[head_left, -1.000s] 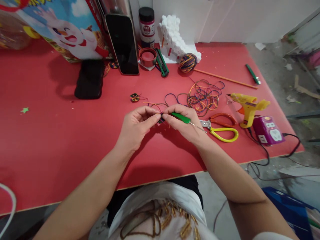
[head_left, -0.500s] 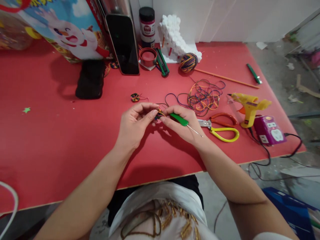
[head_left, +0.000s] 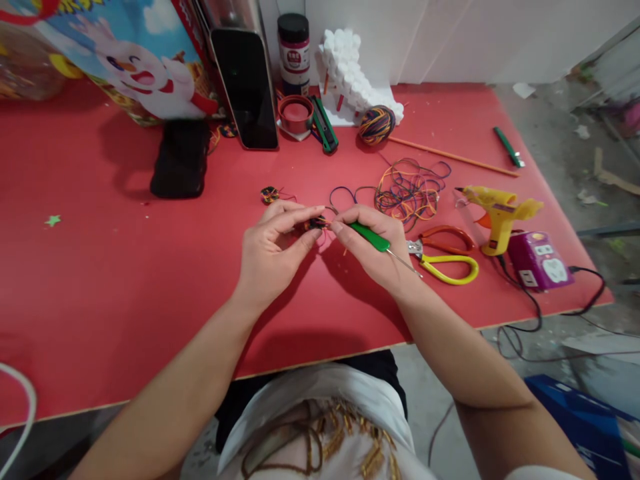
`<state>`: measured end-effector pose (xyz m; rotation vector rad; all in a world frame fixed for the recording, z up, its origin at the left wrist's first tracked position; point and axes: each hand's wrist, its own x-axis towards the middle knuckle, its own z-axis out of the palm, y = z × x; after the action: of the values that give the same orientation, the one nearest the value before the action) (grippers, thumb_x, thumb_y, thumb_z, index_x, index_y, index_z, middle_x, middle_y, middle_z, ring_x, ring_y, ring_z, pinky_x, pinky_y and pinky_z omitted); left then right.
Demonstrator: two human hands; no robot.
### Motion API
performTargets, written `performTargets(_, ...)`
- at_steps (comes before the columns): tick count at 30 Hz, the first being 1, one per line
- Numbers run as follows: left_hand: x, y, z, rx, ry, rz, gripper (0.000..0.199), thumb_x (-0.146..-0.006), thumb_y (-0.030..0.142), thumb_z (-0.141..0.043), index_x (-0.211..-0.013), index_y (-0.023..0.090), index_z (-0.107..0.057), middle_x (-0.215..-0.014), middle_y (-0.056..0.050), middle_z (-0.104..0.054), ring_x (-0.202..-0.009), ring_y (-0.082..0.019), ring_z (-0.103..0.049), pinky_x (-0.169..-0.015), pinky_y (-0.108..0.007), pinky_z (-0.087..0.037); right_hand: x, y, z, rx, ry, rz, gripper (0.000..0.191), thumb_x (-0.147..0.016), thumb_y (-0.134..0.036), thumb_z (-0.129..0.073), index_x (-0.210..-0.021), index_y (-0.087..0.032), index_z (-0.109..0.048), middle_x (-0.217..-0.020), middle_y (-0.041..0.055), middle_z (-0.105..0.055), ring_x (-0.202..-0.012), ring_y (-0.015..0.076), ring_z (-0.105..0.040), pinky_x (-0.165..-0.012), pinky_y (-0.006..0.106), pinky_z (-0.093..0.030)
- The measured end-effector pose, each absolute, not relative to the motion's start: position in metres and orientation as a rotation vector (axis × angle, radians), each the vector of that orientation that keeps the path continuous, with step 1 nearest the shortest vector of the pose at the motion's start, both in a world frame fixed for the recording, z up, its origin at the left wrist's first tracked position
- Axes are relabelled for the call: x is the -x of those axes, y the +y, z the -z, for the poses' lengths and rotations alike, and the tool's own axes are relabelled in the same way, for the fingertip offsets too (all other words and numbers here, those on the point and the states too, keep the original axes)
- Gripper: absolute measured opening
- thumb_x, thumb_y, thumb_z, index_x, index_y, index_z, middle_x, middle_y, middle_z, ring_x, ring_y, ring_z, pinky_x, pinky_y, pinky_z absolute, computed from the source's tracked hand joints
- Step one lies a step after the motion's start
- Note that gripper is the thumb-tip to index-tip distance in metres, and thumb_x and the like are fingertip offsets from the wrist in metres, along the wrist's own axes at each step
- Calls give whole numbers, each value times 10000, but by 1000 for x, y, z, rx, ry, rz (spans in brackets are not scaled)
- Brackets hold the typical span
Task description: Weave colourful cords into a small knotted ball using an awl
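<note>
Between the fingertips of my left hand [head_left: 275, 250] is a small multicoloured yarn piece [head_left: 316, 223]. My right hand [head_left: 373, 243] is closed, with its thumb and forefinger pinching yarn at the right side of that piece. A green-handled hook [head_left: 371, 237] lies across the right palm, its metal shaft pointing toward the wrist. Just behind my left hand, a second small yarn piece [head_left: 270, 195] rests on the red table [head_left: 125, 280]. Loose tangled yarn [head_left: 407, 193] lies beyond my right hand, and a yarn ball [head_left: 377, 125] sits farther back.
Scissors [head_left: 450, 269] with red and yellow handles lie right of my right hand. Beyond them are a yellow glue gun [head_left: 500, 212] and a purple box [head_left: 540, 261] with cords. A phone [head_left: 246, 90], a dark jar [head_left: 294, 57] and a green cutter [head_left: 325, 125] stand or lie at the back.
My right hand has shifted slightly right with the hook, away from my left hand. The left fingers have opened a little around the yarn piece, and more yarn shows between the hands.
</note>
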<state>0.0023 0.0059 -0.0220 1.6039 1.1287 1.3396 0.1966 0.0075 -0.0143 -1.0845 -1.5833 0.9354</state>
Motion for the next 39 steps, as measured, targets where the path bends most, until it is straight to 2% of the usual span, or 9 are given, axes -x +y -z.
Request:
performTargets(4, -3, 6, 22, -1573, 1180, -1368, 314, -905, 187, -821, -1175, 343, -861, -1104, -39, -763, -1017, -175, -709, -920, -329, -593, -197, 7, 13, 1061, -1667, -898, 150, -997, -268, -697, -862, -213, -734, -860, 11, -737, -811, 160, -647, -819, 313, -528)
performTargets(13, -3, 5, 21, -1486, 1189, -1388, 278, -899, 184, -819, -1135, 322, -867, -1124, -34, -792, -1066, -187, -733, -966, -345, -607, -194, 6, 11, 1031, -1724, -912, 166, -977, -226, -680, -816, -214, -720, -834, 14, -733, -790, 163, -660, -816, 329, -536)
performTargets(17, -2, 5, 19, -1474, 1152, -1378, 303, -909, 173, -799, -1162, 327, -864, -1147, -38, -783, -1063, -182, -731, -968, -337, -604, -196, 5, 10, 1069, -1666, -908, 190, -1022, -336, -676, -891, -216, -742, -870, 26, -747, -809, 170, -667, -813, 334, -536)
performTargets(20, -2, 5, 19, -1459, 1143, -1377, 318, -910, 169, -785, -1177, 324, -862, -1158, -39, -784, -1068, -179, -729, -981, -330, -601, -198, 5, 10, 1106, -1641, -771, 198, -1039, -404, -676, -997, -228, -756, -954, 51, -744, -869, 191, -670, -844, 360, -540)
performTargets(23, -3, 6, 22, -1395, 1140, -1373, 330, -887, 168, -800, -1176, 317, -861, -1154, -38, -801, -1043, -178, -737, -970, -328, -608, -199, 5, 11, 1054, -1689, -587, 121, -1015, -343, -697, -1087, -255, -736, -955, 48, -706, -842, 202, -633, -833, 386, -541)
performTargets(25, -4, 6, 25, -1316, 1123, -1360, 340, -873, 175, -816, -1181, 311, -857, -1159, -41, -815, -1024, -183, -747, -949, -335, -624, -199, 5, 11, 982, -1763, -507, 141, -991, -275, -707, -1132, -264, -718, -957, 51, -701, -856, 216, -628, -850, 404, -546)
performTargets(30, -8, 4, 26, -1175, 1038, -1316, 379, -833, 181, -862, -1197, 286, -850, -1156, -53, -826, -1012, -184, -759, -912, -321, -648, -197, 7, 18, 851, -1947, -351, 229, -980, -187, -663, -1192, -271, -675, -1088, 87, -730, -1073, 262, -670, -948, 433, -560)
performTargets(33, -9, 1, 24, -1164, 987, -1302, 384, -823, 177, -877, -1193, 278, -853, -1131, -51, -824, -992, -170, -757, -895, -294, -654, -197, 9, 24, 831, -1960, -277, 224, -988, -161, -624, -1185, -265, -651, -1061, 71, -710, -1038, 241, -677, -911, 405, -575)
performTargets(39, -8, 1, 24, -1186, 944, -1332, 392, -909, 155, -805, -1256, 333, -843, -1050, -26, -790, -773, -98, -703, -736, -226, -629, -197, 9, 27, 797, -1980, -180, 237, -999, -137, -659, -1208, -250, -659, -1056, 70, -707, -983, 208, -707, -848, 340, -596)
